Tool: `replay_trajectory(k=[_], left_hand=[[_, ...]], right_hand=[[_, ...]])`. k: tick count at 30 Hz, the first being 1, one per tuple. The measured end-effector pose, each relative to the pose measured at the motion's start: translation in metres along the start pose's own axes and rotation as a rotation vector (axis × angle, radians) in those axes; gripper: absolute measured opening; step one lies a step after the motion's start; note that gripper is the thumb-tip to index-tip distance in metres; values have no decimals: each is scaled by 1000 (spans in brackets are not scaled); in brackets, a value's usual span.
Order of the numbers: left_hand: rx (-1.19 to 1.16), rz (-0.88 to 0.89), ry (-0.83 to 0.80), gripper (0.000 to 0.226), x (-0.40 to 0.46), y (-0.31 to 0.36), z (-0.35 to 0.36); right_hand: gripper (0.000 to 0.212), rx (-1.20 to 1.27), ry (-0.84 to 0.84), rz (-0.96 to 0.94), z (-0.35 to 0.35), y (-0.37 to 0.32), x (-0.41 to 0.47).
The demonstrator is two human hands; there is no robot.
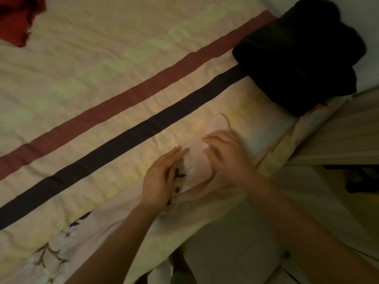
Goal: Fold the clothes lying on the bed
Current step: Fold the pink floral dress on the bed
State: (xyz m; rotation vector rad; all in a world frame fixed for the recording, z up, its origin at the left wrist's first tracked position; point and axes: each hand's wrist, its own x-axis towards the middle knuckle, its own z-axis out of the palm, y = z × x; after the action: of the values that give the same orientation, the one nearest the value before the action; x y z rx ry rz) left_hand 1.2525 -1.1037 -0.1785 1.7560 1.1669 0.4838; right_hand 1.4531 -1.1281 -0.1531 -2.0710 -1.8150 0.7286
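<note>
Both hands lie flat, fingers straight, left hand and blurred right hand pressing a pale pink folded cloth near the bed's edge; dark folded clothes sit at its corner.

Bedspread wide open leftward; black clothes pile blocks far right, red garment top-left corner.

The right hand was smeared with motion blur so its fingers couldn't be read, the red garment was chopped off by the top-left corner, and the black pile was too dark to make out folds.
</note>
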Motion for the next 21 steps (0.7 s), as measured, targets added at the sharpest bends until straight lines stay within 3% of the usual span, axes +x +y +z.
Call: replay_trajectory(k=[2, 4, 11, 14, 16, 21], left_hand=[[314, 124, -126, 45, -2, -22, -3], [527, 125, -277, 58, -4, -34, -2], [751, 83, -410, 78, -1, -49, -7], [628, 88, -452, 80, 3, -44, -17], [397, 62, -412, 78, 7, -39, -32], [-89, -224, -300, 59, 15, -38, -59]], right_hand=[[48, -160, -46, -84, 29, -14, 2], [55, -304, -84, -122, 51, -15, 0], [73, -530, -165, -98, 57, 34, -7], [75, -561, -174, -79, 48, 42, 0], [75, -542, -179, -84, 44, 45, 1], [72, -465, -126, -53, 39, 42, 2]])
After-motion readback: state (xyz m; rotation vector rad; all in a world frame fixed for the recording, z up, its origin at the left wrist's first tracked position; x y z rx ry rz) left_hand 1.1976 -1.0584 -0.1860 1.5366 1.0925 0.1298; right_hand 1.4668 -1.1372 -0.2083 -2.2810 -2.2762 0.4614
